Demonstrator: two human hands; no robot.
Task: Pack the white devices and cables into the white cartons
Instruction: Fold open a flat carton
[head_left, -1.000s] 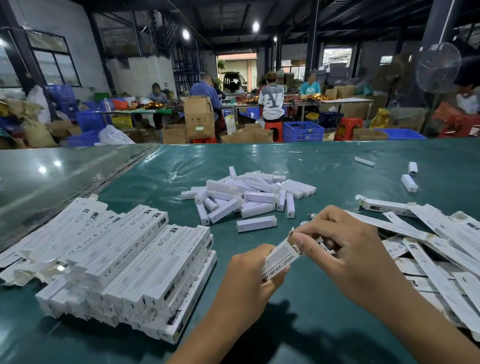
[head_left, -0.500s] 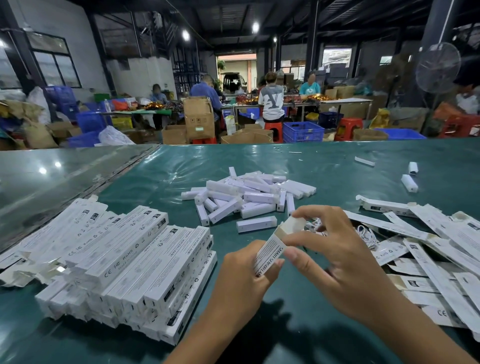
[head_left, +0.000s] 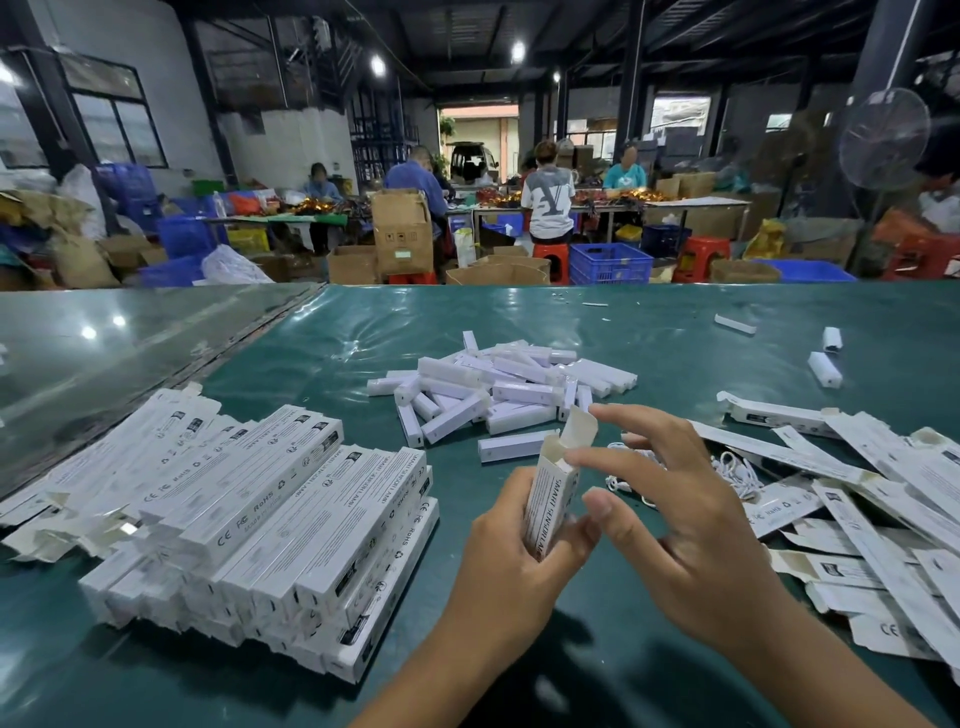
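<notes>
Near the desk's (head_left: 675, 332) front edge, the left hand (head_left: 506, 551) grips an upright carton (head_left: 550, 493) printed "SMART SENSOR LAMP", top flap open. Right hand (head_left: 691, 530), fingers spread and relaxed, touches its rim. Left, stacked cartons (head_left: 270, 525) show "CE", "FC", "RoHS"; white devices (head_left: 498, 389) lie beyond.

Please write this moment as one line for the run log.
left hand: grips upright white printed carton | carton flap: open | right hand: fingers at carton mouth | green table mat
</notes>
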